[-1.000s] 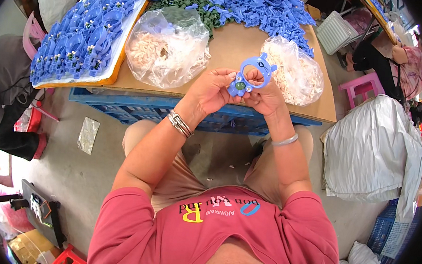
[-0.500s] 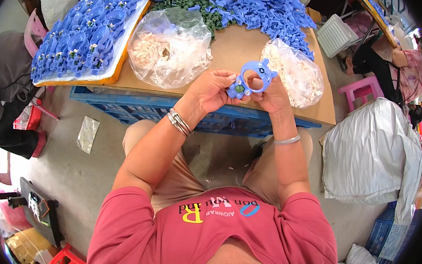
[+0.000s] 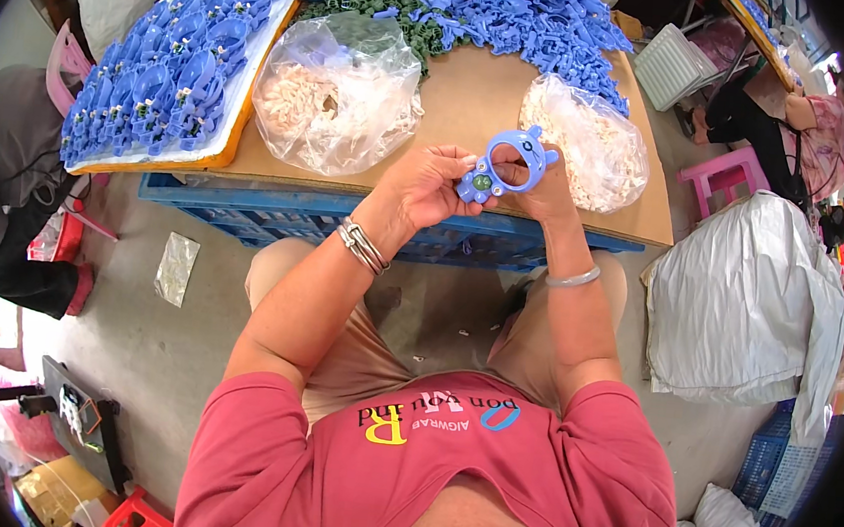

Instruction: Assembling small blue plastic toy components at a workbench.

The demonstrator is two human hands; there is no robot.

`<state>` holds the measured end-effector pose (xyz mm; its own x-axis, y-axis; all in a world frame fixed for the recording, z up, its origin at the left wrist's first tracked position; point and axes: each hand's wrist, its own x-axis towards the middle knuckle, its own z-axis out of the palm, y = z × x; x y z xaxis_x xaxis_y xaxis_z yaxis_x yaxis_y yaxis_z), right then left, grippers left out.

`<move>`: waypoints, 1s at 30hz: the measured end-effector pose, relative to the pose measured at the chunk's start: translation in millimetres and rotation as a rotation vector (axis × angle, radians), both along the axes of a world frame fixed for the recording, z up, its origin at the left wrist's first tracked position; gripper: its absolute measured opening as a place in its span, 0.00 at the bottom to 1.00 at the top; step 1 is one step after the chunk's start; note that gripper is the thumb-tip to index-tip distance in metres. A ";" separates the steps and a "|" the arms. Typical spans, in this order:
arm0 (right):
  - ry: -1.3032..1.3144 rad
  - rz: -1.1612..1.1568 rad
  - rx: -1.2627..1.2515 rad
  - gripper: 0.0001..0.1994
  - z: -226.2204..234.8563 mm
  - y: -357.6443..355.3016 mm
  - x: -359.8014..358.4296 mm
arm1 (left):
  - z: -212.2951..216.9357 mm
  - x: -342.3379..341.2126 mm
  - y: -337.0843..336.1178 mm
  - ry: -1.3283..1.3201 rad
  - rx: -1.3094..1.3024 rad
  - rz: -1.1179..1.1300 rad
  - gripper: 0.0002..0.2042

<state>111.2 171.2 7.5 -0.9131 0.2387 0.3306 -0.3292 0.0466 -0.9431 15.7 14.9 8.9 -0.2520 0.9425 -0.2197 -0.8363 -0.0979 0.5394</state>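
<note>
My left hand [image 3: 431,186] pinches the lower end of a blue animal-shaped plastic frame [image 3: 530,144] between thumb and fingers. The frame has a large round opening, small ears and a dark green piece [image 3: 482,182] set in its body. Behind its eared end is my right hand [image 3: 551,197], with its fingers bent against the frame and partly hidden by it. Both hands hold it above the table's near edge. Beyond them lie two clear bags of small pale parts, the left bag [image 3: 340,106] and the right bag [image 3: 592,153].
A tray [image 3: 237,142] with rows of assembled blue pieces stands at the left of the cardboard-topped table [image 3: 473,87]. Heaps of blue parts [image 3: 523,21] and dark green parts [image 3: 370,0] lie at the back. A blue crate [image 3: 246,213] is below. Other people sit at both sides.
The blue frame has tilted slightly, turning its front more toward view, and sits a little lower. Both hands still hold it, with slightly shifted fingers.
</note>
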 end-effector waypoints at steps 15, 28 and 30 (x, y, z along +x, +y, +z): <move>0.228 -0.146 0.507 0.05 1.9 -6.5 2.8 | 7.7 0.9 -2.1 -0.058 -0.079 -0.034 0.08; 0.112 0.055 -0.367 0.16 8.6 -6.2 -3.1 | 8.7 -3.7 -2.4 0.058 -0.141 0.250 0.09; 0.196 -0.033 -0.475 0.18 19.8 -20.1 -1.1 | 8.7 -4.2 -3.6 0.046 -0.132 0.250 0.09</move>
